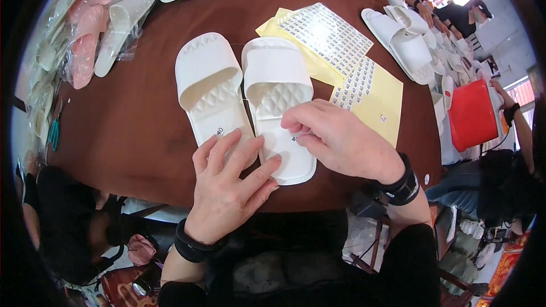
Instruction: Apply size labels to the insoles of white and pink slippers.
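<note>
- Two white moulded foam slide sandals [244, 99] are lying side by side on the brown cloth-covered table [142, 131], heels near.
- The left hand [227, 185] is resting flat across both heels, fingers spread apart.
- The right hand [338, 136] is pinching fingertips together on the right sandal's insole.
- Yellow sticker sheets [347, 65] are lying just right, further away.

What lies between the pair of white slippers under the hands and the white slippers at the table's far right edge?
In the head view, yellow sticker sheets lie on the brown table between the white slipper pair and the far-right slippers.
</note>
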### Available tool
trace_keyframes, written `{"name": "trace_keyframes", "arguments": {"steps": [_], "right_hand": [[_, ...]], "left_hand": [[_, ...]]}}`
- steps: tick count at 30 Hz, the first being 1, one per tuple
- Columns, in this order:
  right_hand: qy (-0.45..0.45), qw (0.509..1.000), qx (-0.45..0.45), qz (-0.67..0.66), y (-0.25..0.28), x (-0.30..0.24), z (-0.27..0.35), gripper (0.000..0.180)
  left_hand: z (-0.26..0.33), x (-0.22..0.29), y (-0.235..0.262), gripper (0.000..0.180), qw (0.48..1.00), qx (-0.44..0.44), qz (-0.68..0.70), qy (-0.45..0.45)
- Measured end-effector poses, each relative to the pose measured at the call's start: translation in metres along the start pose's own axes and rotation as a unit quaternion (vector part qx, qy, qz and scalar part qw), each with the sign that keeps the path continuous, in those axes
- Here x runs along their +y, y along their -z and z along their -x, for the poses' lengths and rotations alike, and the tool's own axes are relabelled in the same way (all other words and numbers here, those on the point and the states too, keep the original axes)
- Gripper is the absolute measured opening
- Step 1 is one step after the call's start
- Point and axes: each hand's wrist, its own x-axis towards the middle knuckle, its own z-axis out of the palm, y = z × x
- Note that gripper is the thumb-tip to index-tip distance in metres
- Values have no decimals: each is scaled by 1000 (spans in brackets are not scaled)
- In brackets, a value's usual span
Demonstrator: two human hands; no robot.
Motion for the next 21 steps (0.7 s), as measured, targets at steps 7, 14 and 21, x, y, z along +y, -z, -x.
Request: {"name": "trace_keyframes", "arguments": {"steps": [7,14,21], "right_hand": [[-31,997,27,-69,-14,7,8,27],[29,998,57,-17,-20,8,10,27],[34,997,68,-30,-21,9,10,27]], "left_hand": [[1,1,-3,39,1000,7,-11,3],[0,5,-5,41,1000,8,-20,19],[0,5,-5,42,1000,4,-23,17]]}}
